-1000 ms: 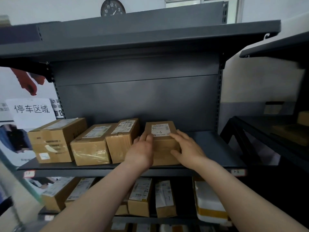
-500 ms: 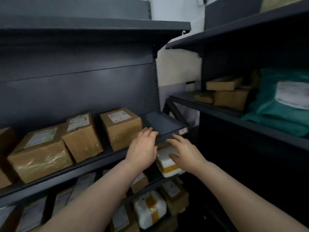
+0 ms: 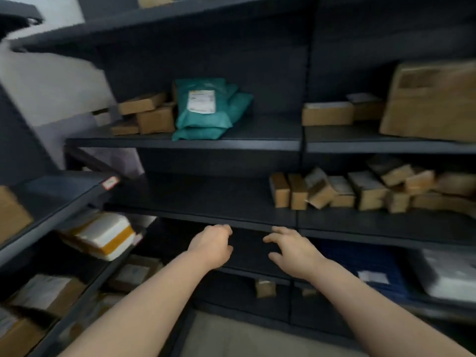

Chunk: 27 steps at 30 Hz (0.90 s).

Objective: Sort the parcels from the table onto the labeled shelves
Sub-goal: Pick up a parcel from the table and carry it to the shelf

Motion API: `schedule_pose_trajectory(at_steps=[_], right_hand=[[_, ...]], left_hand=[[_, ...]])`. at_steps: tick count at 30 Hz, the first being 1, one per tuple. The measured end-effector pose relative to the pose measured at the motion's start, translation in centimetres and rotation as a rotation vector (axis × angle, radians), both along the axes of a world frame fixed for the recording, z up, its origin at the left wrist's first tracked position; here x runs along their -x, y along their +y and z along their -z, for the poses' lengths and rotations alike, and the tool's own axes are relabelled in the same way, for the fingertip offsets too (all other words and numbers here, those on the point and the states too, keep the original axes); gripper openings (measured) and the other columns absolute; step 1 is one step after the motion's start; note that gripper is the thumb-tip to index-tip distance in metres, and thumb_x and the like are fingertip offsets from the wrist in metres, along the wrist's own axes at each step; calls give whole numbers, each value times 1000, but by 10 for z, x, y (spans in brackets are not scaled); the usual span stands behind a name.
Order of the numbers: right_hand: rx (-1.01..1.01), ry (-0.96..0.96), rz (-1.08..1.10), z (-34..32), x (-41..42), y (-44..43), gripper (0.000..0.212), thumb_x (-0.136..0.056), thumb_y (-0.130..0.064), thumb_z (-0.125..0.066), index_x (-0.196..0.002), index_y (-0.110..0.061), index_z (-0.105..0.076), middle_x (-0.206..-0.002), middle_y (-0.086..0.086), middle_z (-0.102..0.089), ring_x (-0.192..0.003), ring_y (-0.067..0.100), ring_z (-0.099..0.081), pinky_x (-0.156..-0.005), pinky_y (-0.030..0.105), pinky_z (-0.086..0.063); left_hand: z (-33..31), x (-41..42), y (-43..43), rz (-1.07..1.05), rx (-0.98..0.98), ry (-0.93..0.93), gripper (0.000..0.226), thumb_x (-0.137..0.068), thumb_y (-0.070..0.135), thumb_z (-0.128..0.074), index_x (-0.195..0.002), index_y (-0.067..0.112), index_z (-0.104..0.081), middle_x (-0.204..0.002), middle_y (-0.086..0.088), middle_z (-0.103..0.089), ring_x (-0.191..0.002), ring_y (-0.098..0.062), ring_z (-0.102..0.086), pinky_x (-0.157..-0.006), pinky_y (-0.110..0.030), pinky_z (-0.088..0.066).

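Observation:
Both of my hands are held out in front of a dark metal shelf unit [image 3: 201,217], and neither holds anything. My left hand [image 3: 211,247] has loosely curled fingers. My right hand [image 3: 292,249] has its fingers spread and relaxed. Green mailer bags [image 3: 203,109] and small cardboard boxes [image 3: 146,113] lie on an upper shelf. A row of several small cardboard parcels [image 3: 342,191] stands on the middle shelf at right. The view is blurred by motion.
A second shelf unit [image 3: 64,199] with a red-edged label [image 3: 110,182] stands at left, holding a white and yellow parcel [image 3: 103,234] and cardboard boxes below. A big cardboard box [image 3: 432,99] sits upper right. A blue parcel [image 3: 371,269] and a white parcel [image 3: 450,274] lie lower right.
My hands let go of the cardboard box on the left shelf and drew back empty. My view swung right, from the left shelf unit to the one beside it.

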State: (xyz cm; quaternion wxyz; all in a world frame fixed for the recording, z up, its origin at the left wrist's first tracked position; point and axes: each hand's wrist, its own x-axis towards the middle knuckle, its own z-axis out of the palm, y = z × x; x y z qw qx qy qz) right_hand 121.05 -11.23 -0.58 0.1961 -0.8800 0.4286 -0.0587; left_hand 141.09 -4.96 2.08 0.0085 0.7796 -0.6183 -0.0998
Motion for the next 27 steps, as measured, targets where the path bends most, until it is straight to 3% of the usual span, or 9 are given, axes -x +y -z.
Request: schedule_pose_trajectory(at_steps=[8, 13, 19, 27], right_hand=[[-8, 48, 399, 6, 215, 18, 48, -97, -30, -52, -143, -32, -42, -160, -3, -17, -147, 19, -14, -115, 45, -25], [-28, 91, 632, 7, 373, 62, 46, -96, -32, -51, -141, -33, -45, -157, -3, -24, -142, 20, -27, -111, 41, -32], [-29, 147, 887, 14, 553, 121, 48, -92, -31, -52, -139, -35, -47, -155, -4, -29, -142, 20, -28, -108, 43, -35], [-69, 234, 1164, 21, 702, 218, 38, -94, -33, -49, -131, -36, -52, -144, -3, -41, -135, 21, -36, -99, 38, -38]], left_hand=[[-3, 220, -54, 438, -38, 32, 48, -98, 30, -55, -143, 22, -42, -141, -3, -49, -124, -21, -50, -98, -35, -46], [4, 381, -65, 660, -108, 34, 49, -98, 31, -55, -144, 22, -41, -143, -1, -46, -125, -21, -48, -96, -34, -46], [13, 575, -40, 860, -119, 103, 48, -94, 33, -58, -139, 25, -46, -138, -2, -51, -122, -21, -52, -94, -33, -46], [19, 754, 4, 1112, -186, 45, 46, -93, 34, -58, -136, 26, -48, -132, -1, -56, -118, -23, -55, -96, -41, -49]])
